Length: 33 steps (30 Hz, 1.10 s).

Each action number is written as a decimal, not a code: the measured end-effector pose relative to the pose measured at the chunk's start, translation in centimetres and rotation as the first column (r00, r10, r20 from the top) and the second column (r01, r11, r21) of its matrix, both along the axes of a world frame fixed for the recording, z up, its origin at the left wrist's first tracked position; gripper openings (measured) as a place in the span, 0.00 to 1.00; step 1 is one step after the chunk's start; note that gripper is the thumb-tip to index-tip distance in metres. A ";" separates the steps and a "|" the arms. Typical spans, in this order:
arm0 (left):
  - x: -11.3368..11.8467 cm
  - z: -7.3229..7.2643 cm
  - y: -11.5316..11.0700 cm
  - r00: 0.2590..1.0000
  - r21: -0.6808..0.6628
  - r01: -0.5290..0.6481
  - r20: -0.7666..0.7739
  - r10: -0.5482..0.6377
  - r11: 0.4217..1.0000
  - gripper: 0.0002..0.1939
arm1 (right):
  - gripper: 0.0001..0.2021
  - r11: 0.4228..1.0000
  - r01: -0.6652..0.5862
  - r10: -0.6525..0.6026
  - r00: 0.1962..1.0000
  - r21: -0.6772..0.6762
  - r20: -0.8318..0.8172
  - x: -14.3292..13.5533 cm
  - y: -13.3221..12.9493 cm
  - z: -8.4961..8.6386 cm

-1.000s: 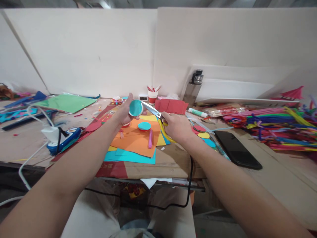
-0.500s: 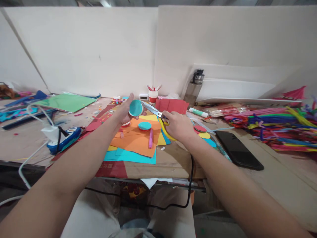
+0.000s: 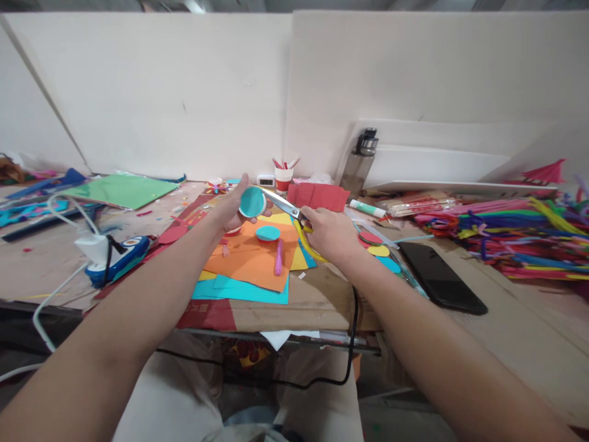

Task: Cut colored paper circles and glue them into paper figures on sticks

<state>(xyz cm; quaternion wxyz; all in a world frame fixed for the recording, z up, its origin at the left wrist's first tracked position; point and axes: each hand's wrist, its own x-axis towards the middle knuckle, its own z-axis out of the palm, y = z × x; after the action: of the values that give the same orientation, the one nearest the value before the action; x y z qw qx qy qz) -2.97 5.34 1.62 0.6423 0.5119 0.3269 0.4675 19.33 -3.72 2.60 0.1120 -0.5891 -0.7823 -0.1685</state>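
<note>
My left hand (image 3: pixel 234 207) is closed around a small round cup-like piece (image 3: pixel 253 202) with a teal face and a pale rim. My right hand (image 3: pixel 327 232) grips scissors (image 3: pixel 280 204) with yellow handles. Their blades point left, with the tips at the right edge of the round piece; whether they are cutting into it I cannot tell. Below the hands, a teal-topped round piece with a red side (image 3: pixel 267 233) and a pink pen-like stick (image 3: pixel 278 258) lie on orange paper (image 3: pixel 243 261). Teal sheets (image 3: pixel 257 294) stick out underneath.
A black phone (image 3: pixel 442 276) and pipe cleaners (image 3: pixel 501 236) lie to the right, near paper discs (image 3: pixel 378 250). Red paper (image 3: pixel 317 196), a glue stick (image 3: pixel 368 209) and a bottle (image 3: pixel 358 166) are behind. At left sits a blue-and-white device (image 3: pixel 122 261) with cables.
The scissor blades appear slightly shifted beside the round piece's edge. Both hands keep nearly the same position and hold the same things. The whole view moves very slightly.
</note>
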 end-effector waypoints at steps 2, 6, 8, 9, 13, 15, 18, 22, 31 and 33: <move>0.0 0.0 0.0 1.000 -0.006 0.009 0.005 -0.009 1.000 0.35 | 0.17 1.000 -0.006 0.006 1.000 -0.001 -0.004 0.0 0.0 0.0; 0.0 0.0 0.0 1.000 -0.018 0.023 0.017 -0.023 1.000 0.35 | 0.18 1.000 -0.025 0.025 0.999 0.001 -0.030 0.0 0.1 0.0; 0.0 0.0 0.0 0.999 -0.035 0.038 0.028 -0.037 0.999 0.35 | 0.19 1.000 -0.031 0.031 0.999 0.003 -0.040 0.0 0.1 -0.1; 0.0 0.0 0.0 0.999 -0.049 0.042 0.034 -0.041 0.998 0.35 | 0.19 1.000 -0.031 0.031 0.999 0.001 -0.043 0.0 0.2 -0.2; -0.2 0.0 0.2 0.998 -0.104 0.047 0.040 -0.043 0.993 0.34 | 0.19 1.000 -0.019 0.019 0.995 -0.006 -0.093 0.0 0.4 -0.4; -0.2 -0.2 0.2 0.998 -0.103 0.056 0.046 -0.052 0.993 0.34 | 0.18 1.000 -0.011 0.007 0.984 -0.023 -0.180 0.2 0.6 -0.7; 0.1 -0.7 0.3 0.998 -0.078 0.066 0.026 -0.064 0.995 0.34 | 0.18 0.996 -0.070 0.043 0.933 -0.063 -0.358 0.6 1.3 -1.1; 0.7 -1.1 0.0 0.989 -0.034 0.116 -0.088 -0.119 0.993 0.31 | 0.17 0.989 -0.128 0.072 0.854 -0.075 -0.515 1.0 2.2 -1.5; 2.5 -0.3 -2.2 0.870 0.062 0.474 -0.183 -0.457 0.878 0.27 | 0.17 0.946 0.183 -0.228 0.962 -0.267 -0.151 0.4 1.5 -2.1; 2.7 -0.5 -2.4 0.871 0.091 0.475 -0.188 -0.454 0.875 0.26 | 0.17 0.942 0.199 -0.229 0.969 -0.270 -0.086 0.2 1.3 -2.0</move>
<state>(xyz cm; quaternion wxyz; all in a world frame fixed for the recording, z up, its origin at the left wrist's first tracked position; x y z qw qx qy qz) -0.22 2.91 1.14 0.6717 0.6533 0.2126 0.2773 19.54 -2.46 0.58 0.0604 -0.6891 -0.7209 -0.0411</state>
